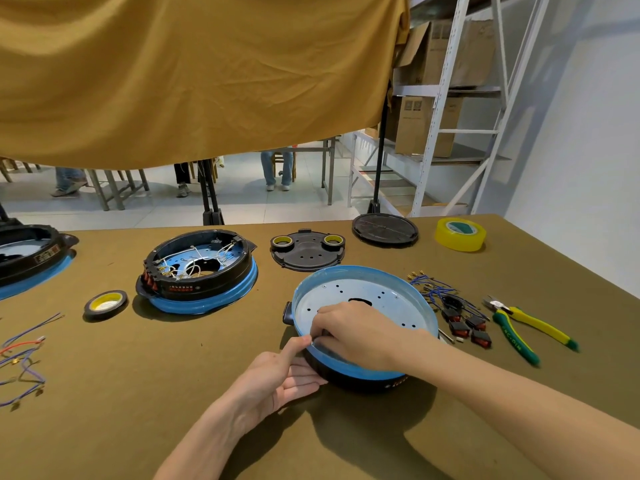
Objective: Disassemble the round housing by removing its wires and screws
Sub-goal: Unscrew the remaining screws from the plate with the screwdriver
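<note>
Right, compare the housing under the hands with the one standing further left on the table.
The near housing is stripped: its pale plate shows only holes, while the left housing still has white wires and red switches. The near one is tilted and steadied by the left hand and right hand; the left one lies flat, untouched. Both are round, black with a blue rim.

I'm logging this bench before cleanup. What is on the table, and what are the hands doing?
Stripped housing: 1, blue-lined, black outside, front centre.
Wired housing: 1, black and blue, left of centre.
Third housing: 1, left edge, cropped.
Black covers: 2, far centre.
Yellow tape: 1, far right.
Black tape roll: 1, left.
Pliers: 1, yellow-green, right.
Switches with blue wires: pile, right.
Loose wires: bundle, left edge.
Left hand: steadies near rim.
Right hand: pinches inside rim.
</note>
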Tool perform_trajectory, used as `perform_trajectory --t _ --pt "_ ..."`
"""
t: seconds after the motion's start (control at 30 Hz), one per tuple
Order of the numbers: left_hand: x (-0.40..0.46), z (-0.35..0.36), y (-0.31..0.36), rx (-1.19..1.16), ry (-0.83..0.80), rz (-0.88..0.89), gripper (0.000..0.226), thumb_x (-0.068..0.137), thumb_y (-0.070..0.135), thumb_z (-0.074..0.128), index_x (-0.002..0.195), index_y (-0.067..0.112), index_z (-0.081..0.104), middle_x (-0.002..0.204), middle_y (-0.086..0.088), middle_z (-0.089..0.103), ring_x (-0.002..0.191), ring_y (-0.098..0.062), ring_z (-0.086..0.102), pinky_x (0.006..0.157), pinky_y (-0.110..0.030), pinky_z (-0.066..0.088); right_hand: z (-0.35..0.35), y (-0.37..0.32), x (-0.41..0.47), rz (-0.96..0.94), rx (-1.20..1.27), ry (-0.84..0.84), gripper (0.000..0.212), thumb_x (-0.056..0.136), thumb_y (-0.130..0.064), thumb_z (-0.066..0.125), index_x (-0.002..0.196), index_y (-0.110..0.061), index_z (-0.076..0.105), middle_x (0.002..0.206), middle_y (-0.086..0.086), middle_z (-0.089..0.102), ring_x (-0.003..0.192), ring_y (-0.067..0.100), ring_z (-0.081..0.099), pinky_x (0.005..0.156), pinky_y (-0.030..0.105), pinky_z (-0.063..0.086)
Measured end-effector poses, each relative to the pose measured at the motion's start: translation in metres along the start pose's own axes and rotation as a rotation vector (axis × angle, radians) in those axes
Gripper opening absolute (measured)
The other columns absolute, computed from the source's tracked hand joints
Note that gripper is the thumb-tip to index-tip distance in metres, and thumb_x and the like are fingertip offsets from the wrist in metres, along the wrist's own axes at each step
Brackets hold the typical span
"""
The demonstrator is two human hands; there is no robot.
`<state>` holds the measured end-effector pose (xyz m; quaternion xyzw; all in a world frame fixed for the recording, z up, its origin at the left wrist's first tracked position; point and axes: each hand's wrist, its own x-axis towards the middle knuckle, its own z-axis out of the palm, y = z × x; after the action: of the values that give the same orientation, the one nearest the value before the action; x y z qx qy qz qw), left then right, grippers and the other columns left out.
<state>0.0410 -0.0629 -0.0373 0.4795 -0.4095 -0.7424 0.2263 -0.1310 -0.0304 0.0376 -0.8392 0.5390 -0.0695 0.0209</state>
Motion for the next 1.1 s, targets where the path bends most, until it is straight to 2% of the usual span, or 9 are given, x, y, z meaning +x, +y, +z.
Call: perform_trajectory --t 0.23,0.53,0.63,0.73,0.87,1.0,1.1 --pt "0.002 -0.002 0.0 0.002 -0.026 -0.006 0.058 0.088 0.047 0.075 0.113 -0.004 0.066 0.099 -0.022 0.079 0.094 -0.03 0.079 0.073 -0.031 0.065 -0.001 0.0 -0.007 0.002 -0.006 -0.034 0.024 0.106 -0.025 0.05 0.12 -0.016 0.068 0.116 0.001 0.068 0.099 0.019 0.062 0.086 0.034 0.05" --pt "0.0 -0.001 -0.001 0.002 -0.019 -0.009 0.053 0.093 0.045 0.071 0.112 -0.004 0.066 0.098 -0.022 0.079 0.092 -0.03 0.08 0.07 -0.03 0.065 -0.006 -0.004 -0.003 -0.006 -0.043 -0.081 0.022 0.105 -0.022 0.052 0.121 -0.015 0.066 0.115 0.004 0.068 0.098 0.021 0.062 0.086 0.037 0.052" --pt "0.0 0.001 0.0 -0.001 -0.014 -0.015 0.054 0.093 0.045 0.071 0.112 -0.005 0.066 0.098 -0.023 0.079 0.092 -0.031 0.08 0.07 -0.031 0.065 -0.007 -0.004 -0.001 -0.018 -0.068 -0.087 0.021 0.104 -0.022 0.053 0.118 -0.015 0.067 0.112 0.005 0.069 0.095 0.024 0.063 0.078 0.034 0.048" --pt "0.0 0.001 0.001 -0.003 -0.008 -0.024 0.054 0.092 0.046 0.071 0.111 -0.005 0.065 0.097 -0.023 0.079 0.091 -0.031 0.08 0.069 -0.032 0.065 -0.011 -0.005 0.005 -0.024 -0.091 -0.103 0.02 0.105 -0.021 0.052 0.117 -0.014 0.066 0.109 0.007 0.071 0.093 0.025 0.064 0.082 0.039 0.053" --pt "0.001 0.0 -0.001 -0.001 -0.01 -0.009 0.056 0.089 0.045 0.074 0.111 -0.005 0.065 0.097 -0.023 0.079 0.091 -0.031 0.08 0.069 -0.032 0.065 -0.008 -0.001 0.003 0.007 -0.081 -0.071 0.019 0.106 -0.021 0.048 0.11 -0.013 0.064 0.096 0.007 0.07 0.083 0.025 0.062 0.076 0.043 0.053" --pt "0.002 -0.002 -0.002 -0.011 -0.011 -0.007 0.055 0.09 0.046 0.074 0.111 -0.004 0.065 0.096 -0.023 0.079 0.091 -0.031 0.08 0.069 -0.032 0.065 -0.005 0.003 0.003 0.078 0.067 -0.059 0.018 0.107 -0.021 0.046 0.111 -0.013 0.062 0.101 0.005 0.072 0.088 0.021 0.065 0.08 0.04 0.055" --pt "0.002 0.0 -0.001 -0.022 0.006 -0.021 0.054 0.089 0.046 0.074 0.109 -0.004 0.065 0.095 -0.022 0.079 0.089 -0.032 0.08 0.069 -0.033 0.066 -0.01 0.008 0.005 0.155 0.306 0.068 0.015 0.107 -0.021 0.045 0.109 -0.013 0.058 0.102 0.003 0.074 0.091 0.016 0.068 0.085 0.039 0.056"
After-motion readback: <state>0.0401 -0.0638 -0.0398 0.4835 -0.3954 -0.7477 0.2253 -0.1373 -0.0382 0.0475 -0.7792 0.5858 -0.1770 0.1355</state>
